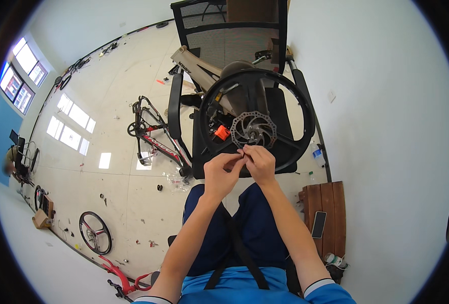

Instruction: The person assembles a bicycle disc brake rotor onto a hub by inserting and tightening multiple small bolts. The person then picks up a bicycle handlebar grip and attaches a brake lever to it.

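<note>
A black spoked bicycle wheel (pixel 308 119) lies on the seat of a black armchair (pixel 175 101) in front of me, with a silver brake disc (pixel 271 133) at its hub. My left hand (pixel 221 174) and my right hand (pixel 261 163) meet over the wheel's near side, just below the hub. Both are closed in a pinch, fingertips together. Whatever sits between them is too small and too covered to make out. Beyond the disc, a beige bicycle frame (pixel 200 72) leans across the chair. An orange piece (pixel 222 133) shows between the wheel's spokes.
A red and black bicycle frame (pixel 158 144) lies on the tiled floor to the left, with another wheel (pixel 95 233) and scattered small parts. At right, a wooden stool (pixel 331 202) carries a phone (pixel 319 224) near bottles and the wall. A person (pixel 15 157) sits far left.
</note>
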`<state>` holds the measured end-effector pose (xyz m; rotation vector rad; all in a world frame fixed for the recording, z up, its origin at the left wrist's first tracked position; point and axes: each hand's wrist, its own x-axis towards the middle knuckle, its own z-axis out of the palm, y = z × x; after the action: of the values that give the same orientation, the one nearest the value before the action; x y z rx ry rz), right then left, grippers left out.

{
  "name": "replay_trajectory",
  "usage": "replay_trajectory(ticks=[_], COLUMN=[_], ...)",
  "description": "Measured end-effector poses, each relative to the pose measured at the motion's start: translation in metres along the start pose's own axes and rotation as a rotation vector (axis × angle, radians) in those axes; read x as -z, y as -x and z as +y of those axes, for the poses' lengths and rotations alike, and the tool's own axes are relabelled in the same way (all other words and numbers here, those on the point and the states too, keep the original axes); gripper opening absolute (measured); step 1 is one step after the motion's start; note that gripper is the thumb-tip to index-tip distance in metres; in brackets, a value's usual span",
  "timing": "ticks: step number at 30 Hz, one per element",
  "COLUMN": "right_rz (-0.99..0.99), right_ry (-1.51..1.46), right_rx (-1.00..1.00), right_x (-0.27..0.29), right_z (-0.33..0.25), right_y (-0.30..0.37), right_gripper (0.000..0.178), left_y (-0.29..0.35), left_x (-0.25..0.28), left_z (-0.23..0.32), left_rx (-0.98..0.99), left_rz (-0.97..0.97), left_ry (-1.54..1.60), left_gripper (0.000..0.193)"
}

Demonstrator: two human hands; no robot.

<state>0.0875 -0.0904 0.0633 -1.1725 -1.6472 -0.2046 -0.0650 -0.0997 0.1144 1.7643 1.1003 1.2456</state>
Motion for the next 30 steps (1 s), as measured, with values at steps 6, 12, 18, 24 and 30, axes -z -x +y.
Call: replay_trajectory(ticks=[6,12,18,24,30], right_rz=[0.015,0.058,0.048,0.055,0.075], right_ry=[0.039,0.03,0.016,-0.004,0.034], right_rx=[-0.057,-0.062,-0.039,-0.038,-0.031], right_x=[-0.005,-0.005,-0.005,-0.005,-0.007], right_z=[-0.002,-0.014,-0.004,-0.006,-0.006], right_y=[0.0,-0.005,0.006,0.001,0.0], right_gripper=[0.016,0.015,0.017,0.014,0.013], left_y=[-0.004,-0.003,-0.003,-0.001,0.004], left_x=[-0.012,-0.004,0.001,0.0,-0.004], left_z=[0.011,0.004,0.006,0.0,0.006], left_rx=[0.199,-0.28,-0.151,-0.092,0.444], left_rz=[0.109,-0.021,-0.044,0.033,0.15], left_ry=[0.137,-0.303,-0.103,-0.135,0.188], left_gripper=[0.018,0.018,0.027,0.024,0.029])
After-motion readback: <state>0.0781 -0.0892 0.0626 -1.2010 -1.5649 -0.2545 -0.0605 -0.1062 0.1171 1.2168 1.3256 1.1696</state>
